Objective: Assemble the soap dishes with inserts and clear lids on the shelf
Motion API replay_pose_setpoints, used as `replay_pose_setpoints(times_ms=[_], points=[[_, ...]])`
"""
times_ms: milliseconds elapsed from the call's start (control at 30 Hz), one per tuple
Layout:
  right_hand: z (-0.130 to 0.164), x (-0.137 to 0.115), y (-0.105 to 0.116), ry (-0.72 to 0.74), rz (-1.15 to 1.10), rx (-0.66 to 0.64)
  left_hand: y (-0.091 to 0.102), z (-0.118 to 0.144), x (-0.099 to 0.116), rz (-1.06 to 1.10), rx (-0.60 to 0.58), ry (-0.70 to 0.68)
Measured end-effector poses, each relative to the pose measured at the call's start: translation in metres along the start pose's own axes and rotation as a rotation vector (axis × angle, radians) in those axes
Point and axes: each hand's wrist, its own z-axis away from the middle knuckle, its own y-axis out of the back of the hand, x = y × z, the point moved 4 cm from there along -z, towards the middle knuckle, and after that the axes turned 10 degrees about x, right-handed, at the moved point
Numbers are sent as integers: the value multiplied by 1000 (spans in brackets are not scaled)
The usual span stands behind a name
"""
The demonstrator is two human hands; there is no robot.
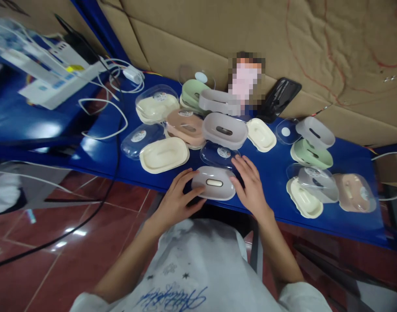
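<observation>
A grey oval soap dish (214, 193) with a slot in its middle lies at the table's front edge, between my hands. A pale piece shows through the slot. My left hand (178, 197) grips the dish's left end, its fingers on the rim and over the inside. My right hand (250, 184) has its thumb at the right rim. Its other fingers stretch apart over the edge of a clear lid (214, 155) with a round label, just behind the dish. Beyond that lid sits another grey dish (224, 141); to the left is a cream tray (164, 162).
More soap dishes in peach (185, 123), green (193, 89) and cream (261, 135) crowd the back. At the right stand a green dish (318, 158) and a lidded peach one (351, 193). A dark phone (279, 97) leans on the cardboard (198, 39). White cables (123, 117) lie left.
</observation>
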Motion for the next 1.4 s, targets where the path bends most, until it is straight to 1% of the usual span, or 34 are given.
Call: replay_pose_setpoints(times_ms=[67, 133, 200, 300, 367, 467, 567, 733, 900, 1067, 1300, 1400], points=[[-7, 7, -4, -69, -1, 21, 0, -1, 2, 37, -8, 10], [-6, 9, -4, -76, -26, 50, 0, -1, 2, 52, -18, 20], [2, 3, -1, -22, -50, 36, 0, 0, 1, 53, -11, 48], [22, -10, 6, 58, -74, -28, -1, -1, -1, 65, 20, 88], [33, -18, 9, 90, -79, -60, -3, -4, -1, 71, 14, 77], [43, -25, 11, 146, -56, -98, -6, -10, -1, 64, -33, 28], [46, -25, 11, 191, 2, -119, -9, -14, -3, 74, -53, 13], [53, -18, 10, 246, 88, -124, -13, -15, -6, 91, -68, 7], [52, -12, 11, 216, 61, -85, -17, -20, -5, 174, -95, 85], [51, -13, 11, 197, 84, -87, -19, -22, -5, 173, -109, 124], [50, 0, 6, 51, 53, -78, -21, -25, -8, 172, -163, 119], [51, -6, 15, 59, 87, -32, -24, -27, -5, 223, -199, 162]])
